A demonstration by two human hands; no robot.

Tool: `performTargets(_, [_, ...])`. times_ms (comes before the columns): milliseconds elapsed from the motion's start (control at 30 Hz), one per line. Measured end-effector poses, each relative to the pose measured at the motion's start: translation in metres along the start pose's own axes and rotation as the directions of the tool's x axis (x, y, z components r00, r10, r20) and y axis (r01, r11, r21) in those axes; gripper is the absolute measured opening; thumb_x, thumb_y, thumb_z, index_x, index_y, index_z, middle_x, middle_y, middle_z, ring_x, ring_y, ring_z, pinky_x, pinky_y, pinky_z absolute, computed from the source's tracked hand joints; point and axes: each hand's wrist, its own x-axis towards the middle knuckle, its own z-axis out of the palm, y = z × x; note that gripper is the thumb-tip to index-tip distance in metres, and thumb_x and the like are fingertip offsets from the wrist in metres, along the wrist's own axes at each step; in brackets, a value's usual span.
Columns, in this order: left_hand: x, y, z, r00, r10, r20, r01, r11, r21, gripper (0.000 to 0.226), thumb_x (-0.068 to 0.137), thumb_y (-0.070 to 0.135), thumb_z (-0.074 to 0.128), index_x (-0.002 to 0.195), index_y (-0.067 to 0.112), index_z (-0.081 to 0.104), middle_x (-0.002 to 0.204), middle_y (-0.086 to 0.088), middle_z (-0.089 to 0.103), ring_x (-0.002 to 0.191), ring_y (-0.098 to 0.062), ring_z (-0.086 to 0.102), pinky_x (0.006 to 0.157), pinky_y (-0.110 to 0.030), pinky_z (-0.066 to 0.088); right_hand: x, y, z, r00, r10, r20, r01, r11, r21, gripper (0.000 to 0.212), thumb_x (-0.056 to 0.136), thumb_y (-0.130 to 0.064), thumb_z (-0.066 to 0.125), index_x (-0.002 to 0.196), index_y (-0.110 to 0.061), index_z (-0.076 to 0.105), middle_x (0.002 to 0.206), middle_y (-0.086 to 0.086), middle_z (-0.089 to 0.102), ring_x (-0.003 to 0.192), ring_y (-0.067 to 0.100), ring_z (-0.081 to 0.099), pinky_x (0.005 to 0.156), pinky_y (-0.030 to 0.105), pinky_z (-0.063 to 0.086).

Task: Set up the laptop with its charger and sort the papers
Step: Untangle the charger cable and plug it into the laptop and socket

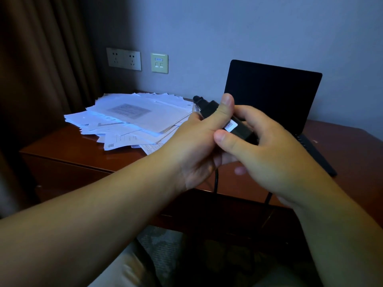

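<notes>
A: Where is the charger point(226, 119) sitting?
B: Both hands are holding it above the bench point(78, 146). The left hand point(199, 146) is clenching its fingers around it, thumb on top; the right hand point(267, 146) is pinching its near end.
A: And the rest?
B: Papers point(132, 119) are lying at ten o'clock, the laptop point(273, 96) is standing open at one o'clock.

Ahead of me a reddish-brown table point(83, 146) meets a grey wall point(228, 27). Above its far edge I see a double socket plate point(124, 59), a smaller plate point(159, 63) just right of it. Brown curtains point(41, 59) hang left of the table.
</notes>
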Motion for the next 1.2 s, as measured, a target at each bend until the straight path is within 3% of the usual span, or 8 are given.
performTargets(133, [-0.006, 0.010, 0.006, 0.988, 0.072, -0.139, -0.058, 0.993, 0.098, 0.047, 0.095, 0.051, 0.063, 0.113, 0.008, 0.059, 0.091, -0.014, 0.070, 0.081, -0.027, 0.074, 0.073, -0.043, 0.063, -0.005, -0.005, -0.005, 1.000, -0.015, 0.009, 0.015, 1.000, 0.017, 0.043, 0.092, -0.020, 0.072, 0.132, -0.032, 0.063, 0.108, -0.023, 0.067, 0.102, 0.002, 0.066, 0.089, 0.022, 0.054])
performTargets(267, [-0.014, 0.022, 0.014, 0.971, 0.117, -0.210, -0.086, 0.985, 0.150, 0.038, 0.095, 0.056, 0.064, 0.109, 0.021, 0.063, 0.080, 0.003, 0.074, 0.078, -0.016, 0.075, 0.075, -0.042, 0.065, -0.016, -0.021, -0.001, 0.992, 0.011, -0.126, -0.015, 0.999, -0.033, 0.047, 0.079, -0.020, 0.064, 0.114, -0.051, 0.063, 0.091, -0.016, 0.071, 0.064, 0.009, 0.067, 0.055, 0.027, 0.058])
performTargets(400, [-0.018, 0.035, 0.011, 0.922, 0.259, -0.288, -0.170, 0.939, 0.298, 0.029, 0.095, 0.049, 0.068, 0.120, 0.033, 0.065, 0.104, 0.014, 0.072, 0.106, -0.009, 0.070, 0.105, -0.046, 0.052, -0.019, -0.030, -0.011, 0.955, -0.073, -0.286, 0.027, 0.986, -0.163, 0.034, 0.083, -0.018, 0.074, 0.103, -0.044, 0.068, 0.087, -0.020, 0.070, 0.073, -0.003, 0.066, 0.057, 0.006, 0.045])
performTargets(567, [-0.018, 0.045, 0.010, 0.840, 0.432, -0.327, -0.272, 0.858, 0.435, 0.045, 0.095, 0.047, 0.068, 0.137, 0.032, 0.061, 0.133, 0.021, 0.059, 0.128, 0.004, 0.051, 0.116, -0.038, 0.037, -0.018, -0.049, -0.028, 0.900, -0.230, -0.371, 0.091, 0.930, -0.355, 0.033, 0.082, -0.020, 0.080, 0.109, -0.036, 0.070, 0.090, -0.021, 0.070, 0.088, -0.012, 0.060, 0.072, 0.000, 0.040])
performTargets(700, [-0.012, 0.048, 0.014, 0.729, 0.638, -0.246, -0.381, 0.677, 0.630, 0.077, 0.086, 0.062, 0.060, 0.156, 0.036, 0.040, 0.166, 0.007, 0.030, 0.154, -0.001, 0.016, 0.125, -0.027, 0.015, -0.012, -0.056, -0.040, 0.861, -0.346, -0.373, 0.125, 0.854, -0.505, 0.035, 0.087, -0.031, 0.076, 0.120, -0.030, 0.067, 0.096, -0.011, 0.071, 0.087, 0.010, 0.064, 0.080, 0.031, 0.055])
performTargets(800, [-0.001, 0.057, 0.020, 0.644, 0.750, -0.150, -0.430, 0.517, 0.740, 0.085, 0.086, 0.066, 0.054, 0.161, 0.036, 0.028, 0.173, -0.001, 0.010, 0.151, 0.005, -0.006, 0.107, 0.000, 0.002, -0.005, -0.052, -0.050, 0.832, -0.410, -0.373, 0.133, 0.800, -0.585, 0.034, 0.091, -0.035, 0.071, 0.123, -0.027, 0.062, 0.092, -0.003, 0.068, 0.080, 0.023, 0.062, 0.071, 0.041, 0.054])
performTargets(967, [0.037, 0.061, 0.036, 0.742, 0.660, -0.121, -0.444, 0.618, 0.649, 0.096, 0.084, 0.067, 0.054, 0.164, 0.035, 0.011, 0.164, 0.018, 0.020, 0.157, -0.010, 0.015, 0.129, -0.042, 0.016, 0.016, -0.034, -0.077, 0.789, -0.466, -0.400, 0.109, 0.747, -0.656, 0.041, 0.091, -0.038, 0.069, 0.131, -0.031, 0.060, 0.089, -0.003, 0.064, 0.069, 0.019, 0.051, 0.066, 0.036, 0.052])
performTargets(1200, [0.117, 0.053, 0.041, 0.801, 0.566, -0.196, -0.363, 0.720, 0.592, 0.113, 0.074, 0.076, 0.059, 0.164, 0.035, 0.006, 0.169, 0.008, 0.023, 0.154, -0.011, 0.025, 0.127, -0.042, 0.022, 0.076, 0.013, -0.122, 0.778, -0.560, -0.285, 0.151, 0.607, -0.780, 0.050, 0.090, -0.041, 0.069, 0.137, -0.026, 0.062, 0.096, 0.006, 0.072, 0.077, 0.034, 0.064, 0.067, 0.038, 0.051])
